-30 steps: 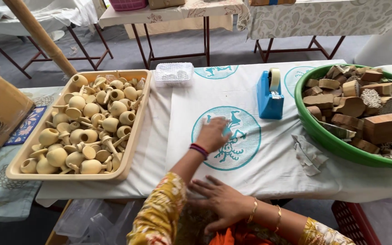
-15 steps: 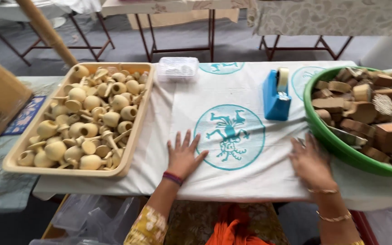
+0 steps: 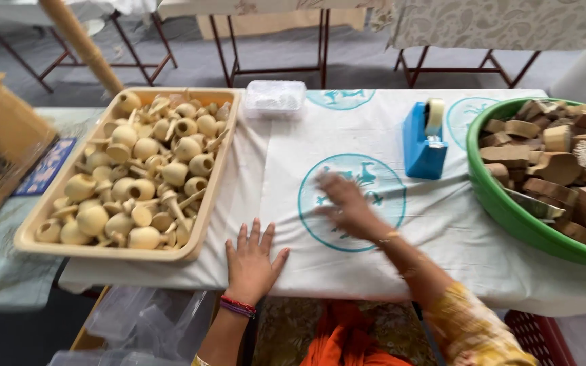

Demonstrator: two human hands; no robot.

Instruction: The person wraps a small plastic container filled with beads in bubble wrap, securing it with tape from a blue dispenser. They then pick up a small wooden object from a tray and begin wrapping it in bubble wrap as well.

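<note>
1. Our left hand (image 3: 251, 261) lies flat, fingers spread, on the white cloth (image 3: 435, 224) at six o'clock, gripping nothing.
2. Our right hand (image 3: 347, 207), blurred, rests open-palmed on the cloth's teal round print (image 3: 381, 183); half a second ago it sat near the cloth's front edge, at four o'clock.
3. We judge that shift to be a smoothing stroke: the cloth is being flattened.
4. The tray of wooden knobs (image 3: 205, 224) sits at ten o'clock, the blue tape dispenser (image 3: 423, 142) at one, the green basin (image 3: 503, 203) at three.

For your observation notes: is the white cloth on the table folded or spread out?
Spread out. The white cloth lies flat across the table, with the left hand and right hand pressed on it.
</note>
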